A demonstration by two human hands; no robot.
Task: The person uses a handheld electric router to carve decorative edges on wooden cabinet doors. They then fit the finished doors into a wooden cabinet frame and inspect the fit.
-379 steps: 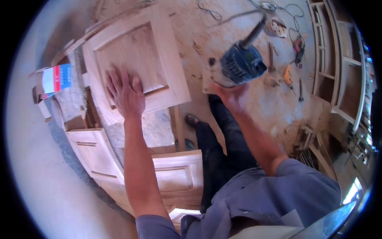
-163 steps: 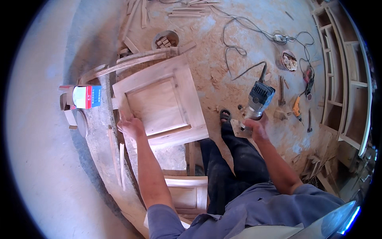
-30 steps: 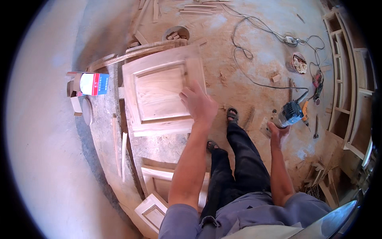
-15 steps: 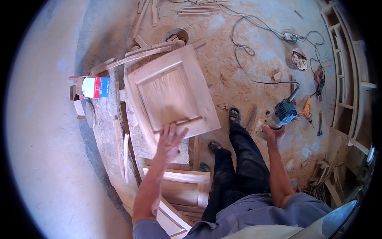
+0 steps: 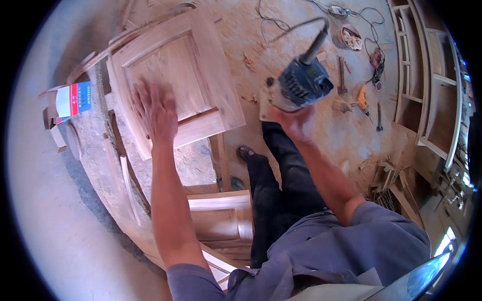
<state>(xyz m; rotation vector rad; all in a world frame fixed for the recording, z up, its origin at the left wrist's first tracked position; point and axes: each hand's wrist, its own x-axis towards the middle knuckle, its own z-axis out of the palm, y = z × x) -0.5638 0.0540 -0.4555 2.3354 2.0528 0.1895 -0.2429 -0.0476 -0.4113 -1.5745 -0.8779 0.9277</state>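
A pale wooden panel door [image 5: 173, 67] with a recessed centre lies on the work surface at left. My left hand [image 5: 156, 111] rests on its near left part, palm down with the fingers spread. In my right hand [image 5: 296, 123] is a blue and silver corded trim router [image 5: 304, 85], held in the air to the right of the door. My fingers wrap round its lower body, partly hidden by it. A pale flat base shows on its left side, and the cord rises from its far end. Motion blurs both hands slightly.
A cardboard box [image 5: 73, 100] stands left of the door. A second panel door [image 5: 216, 223] leans below the work surface. On the dusty floor at right are an orange drill [image 5: 362, 98], a bucket [image 5: 350, 37] and cords. A wooden cabinet frame [image 5: 412, 95] borders the far right.
My right hand has lifted the router up and left, closer to the door. My left hand has moved farther onto the panel. The whole view has shifted, with the door now farther left.
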